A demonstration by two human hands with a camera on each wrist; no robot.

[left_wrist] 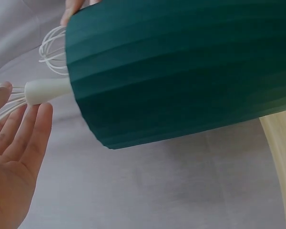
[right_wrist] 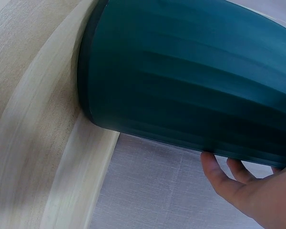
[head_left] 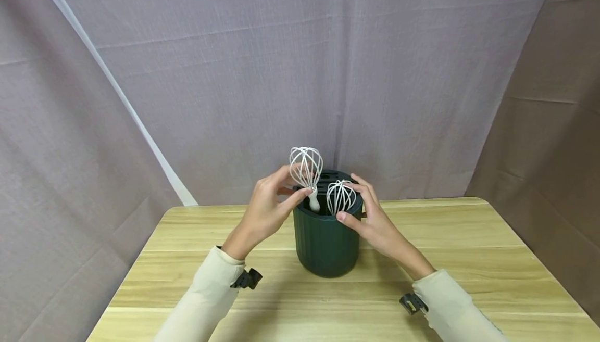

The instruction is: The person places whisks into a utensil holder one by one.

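A dark green ribbed holder (head_left: pixel 326 240) stands upright on the wooden table (head_left: pixel 469 258). Two white wire whisks stick out of its top, heads up. My left hand (head_left: pixel 295 183) pinches the taller whisk (head_left: pixel 306 166) between thumb and fingers just above its white handle (head_left: pixel 314 204). In the left wrist view the handle (left_wrist: pixel 47 90) comes out of the holder (left_wrist: pixel 181 71) towards my left hand (left_wrist: pixel 14 157). My right hand (head_left: pixel 356 199) grips the holder's rim, thumb in front and fingers behind the shorter whisk (head_left: pixel 340 198). The right wrist view shows my right hand (right_wrist: pixel 248 191) against the holder (right_wrist: pixel 190 71).
Grey-purple cloth (head_left: pixel 300 71) hangs behind the table and a brown cloth (head_left: pixel 544 149) at the right. The table's far edge runs just behind the holder. Cream sleeves cover both forearms.
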